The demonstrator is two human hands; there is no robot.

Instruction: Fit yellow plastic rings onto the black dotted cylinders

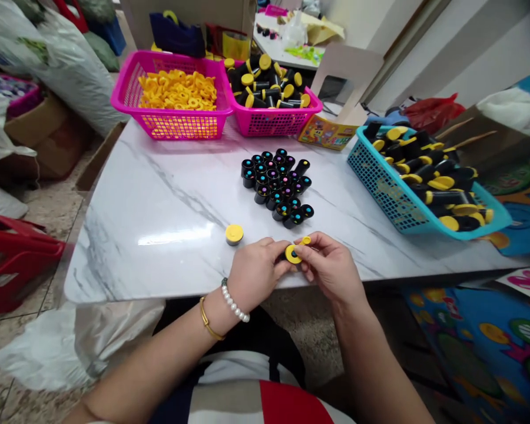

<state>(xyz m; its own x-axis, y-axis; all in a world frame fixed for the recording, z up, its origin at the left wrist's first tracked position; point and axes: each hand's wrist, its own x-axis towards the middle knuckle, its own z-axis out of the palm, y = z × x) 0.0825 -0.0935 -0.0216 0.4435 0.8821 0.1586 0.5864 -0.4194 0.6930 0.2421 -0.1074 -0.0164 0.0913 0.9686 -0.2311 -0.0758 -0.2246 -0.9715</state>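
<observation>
Both hands meet at the near edge of a white marble table (159, 200). My left hand (256, 271) is closed around a small black tube with a yellow ring (293, 254) on its end. My right hand (329, 268) pinches that ring and holds a small yellow cap (306, 240) at its fingertips. A lone tube with a yellow cap (234, 234) stands on the table left of my hands. Beyond my hands stands a cluster of several open black tubes (277, 185) with coloured insides.
At the back, a pink basket (128, 97) holds yellow rings, and a second pink basket (311, 112) holds black tubes with yellow caps. A blue basket (380, 188) of finished tubes sits at the right. A red stool (13, 259) and bags stand left.
</observation>
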